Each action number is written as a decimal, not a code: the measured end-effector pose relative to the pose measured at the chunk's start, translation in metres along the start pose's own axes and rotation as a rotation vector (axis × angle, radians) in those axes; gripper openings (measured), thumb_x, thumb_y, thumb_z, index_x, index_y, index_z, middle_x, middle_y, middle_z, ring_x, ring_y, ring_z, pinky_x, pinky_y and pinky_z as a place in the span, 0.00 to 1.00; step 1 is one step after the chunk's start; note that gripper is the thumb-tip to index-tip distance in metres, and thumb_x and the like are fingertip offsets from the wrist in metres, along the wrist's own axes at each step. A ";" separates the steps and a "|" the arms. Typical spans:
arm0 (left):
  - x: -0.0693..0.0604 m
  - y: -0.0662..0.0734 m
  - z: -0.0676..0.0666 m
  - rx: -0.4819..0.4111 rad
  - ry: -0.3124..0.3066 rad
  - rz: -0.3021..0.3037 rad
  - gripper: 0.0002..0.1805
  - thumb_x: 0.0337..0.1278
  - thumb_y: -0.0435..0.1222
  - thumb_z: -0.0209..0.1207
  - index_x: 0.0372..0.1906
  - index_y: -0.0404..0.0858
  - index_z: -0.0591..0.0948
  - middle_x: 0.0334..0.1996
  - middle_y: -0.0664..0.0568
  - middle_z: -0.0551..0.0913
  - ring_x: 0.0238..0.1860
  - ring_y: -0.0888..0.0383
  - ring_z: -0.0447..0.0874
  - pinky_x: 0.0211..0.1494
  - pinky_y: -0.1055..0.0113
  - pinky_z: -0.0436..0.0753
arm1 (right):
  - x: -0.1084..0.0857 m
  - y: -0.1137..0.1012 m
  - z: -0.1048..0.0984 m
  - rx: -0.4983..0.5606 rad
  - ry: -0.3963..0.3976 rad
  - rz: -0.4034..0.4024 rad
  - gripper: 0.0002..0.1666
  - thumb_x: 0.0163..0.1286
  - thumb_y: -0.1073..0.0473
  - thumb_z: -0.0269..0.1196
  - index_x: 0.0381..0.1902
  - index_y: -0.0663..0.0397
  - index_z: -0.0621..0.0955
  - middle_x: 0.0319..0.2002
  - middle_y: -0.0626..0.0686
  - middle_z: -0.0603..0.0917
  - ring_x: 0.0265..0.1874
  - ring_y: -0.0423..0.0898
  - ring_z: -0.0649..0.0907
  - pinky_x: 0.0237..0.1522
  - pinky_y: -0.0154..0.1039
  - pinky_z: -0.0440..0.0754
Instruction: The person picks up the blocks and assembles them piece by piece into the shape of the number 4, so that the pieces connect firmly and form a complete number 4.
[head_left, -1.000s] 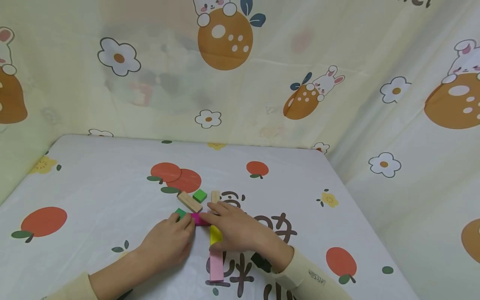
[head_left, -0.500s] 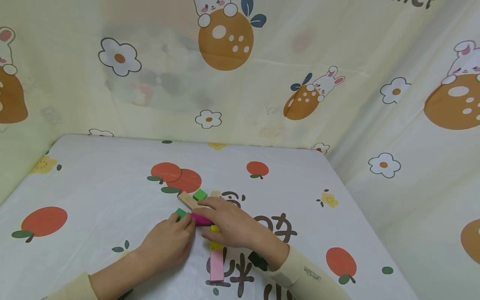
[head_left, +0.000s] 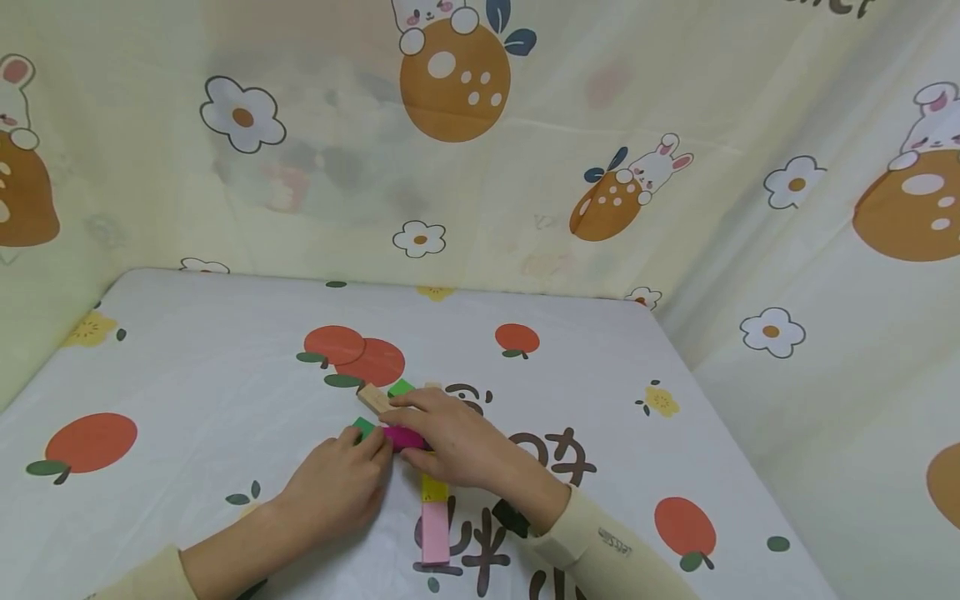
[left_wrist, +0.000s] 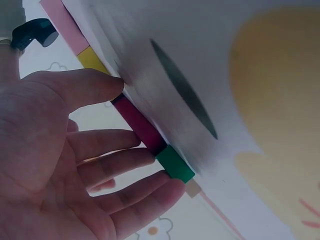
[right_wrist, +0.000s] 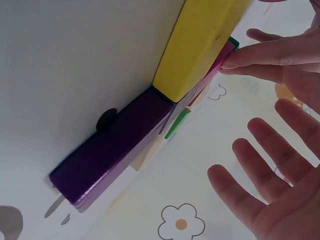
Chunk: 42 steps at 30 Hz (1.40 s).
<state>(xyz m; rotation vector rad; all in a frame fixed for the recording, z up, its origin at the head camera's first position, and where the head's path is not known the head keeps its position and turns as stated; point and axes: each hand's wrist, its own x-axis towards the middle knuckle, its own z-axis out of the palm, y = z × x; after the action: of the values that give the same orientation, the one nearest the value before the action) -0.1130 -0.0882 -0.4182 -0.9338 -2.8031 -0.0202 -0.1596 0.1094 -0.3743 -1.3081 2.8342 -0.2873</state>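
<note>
Two bare hands are over a cluster of wooden blocks on the table. My left hand (head_left: 337, 479) rests its fingertips against a green block (left_wrist: 175, 163) and a magenta block (left_wrist: 140, 122), its thumb apart near a yellow block (left_wrist: 93, 61). My right hand (head_left: 457, 437) hovers over the row with extended, spread fingers, partly covering the magenta block (head_left: 402, 438) in the head view. Below it, yellow (head_left: 434, 488) and pink (head_left: 435, 533) blocks form a line. In the right wrist view, a purple block (right_wrist: 112, 145) meets the yellow one (right_wrist: 200, 47); the right hand hides purple from the head view.
Beyond the hands lie a natural wood block (head_left: 374, 397) and a second green block (head_left: 401, 387), partly covered by the right hand. The white tablecloth (head_left: 225, 367) has printed fruit and lettering. A patterned curtain (head_left: 322, 167) hangs behind the table.
My right hand has shifted up and slightly left, uncovering more of the yellow block and covering the far wood and green blocks. The left hand has stayed in place.
</note>
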 end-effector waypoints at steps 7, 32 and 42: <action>0.000 0.000 0.003 0.019 0.020 -0.002 0.28 0.55 0.46 0.72 0.57 0.33 0.85 0.51 0.47 0.86 0.42 0.51 0.79 0.37 0.61 0.86 | 0.004 0.003 0.005 0.002 0.008 0.006 0.29 0.70 0.53 0.70 0.68 0.43 0.80 0.67 0.50 0.79 0.66 0.48 0.77 0.64 0.40 0.81; 0.000 0.001 0.004 0.037 0.025 -0.006 0.26 0.57 0.46 0.71 0.56 0.34 0.86 0.50 0.48 0.87 0.42 0.51 0.79 0.36 0.62 0.85 | 0.027 0.010 0.007 0.066 -0.062 0.125 0.31 0.71 0.52 0.69 0.71 0.44 0.78 0.68 0.51 0.79 0.68 0.49 0.77 0.66 0.44 0.80; -0.001 0.002 0.003 0.047 0.041 -0.008 0.27 0.56 0.46 0.71 0.56 0.34 0.86 0.49 0.48 0.86 0.42 0.51 0.79 0.35 0.62 0.84 | 0.030 0.011 0.007 0.039 -0.052 0.120 0.31 0.71 0.51 0.69 0.70 0.43 0.79 0.66 0.50 0.80 0.66 0.49 0.77 0.65 0.43 0.81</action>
<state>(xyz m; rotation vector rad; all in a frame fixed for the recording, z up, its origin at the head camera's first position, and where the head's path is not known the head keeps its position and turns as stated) -0.1117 -0.0872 -0.4214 -0.9018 -2.7575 0.0245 -0.1871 0.0924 -0.3809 -1.1160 2.8342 -0.2997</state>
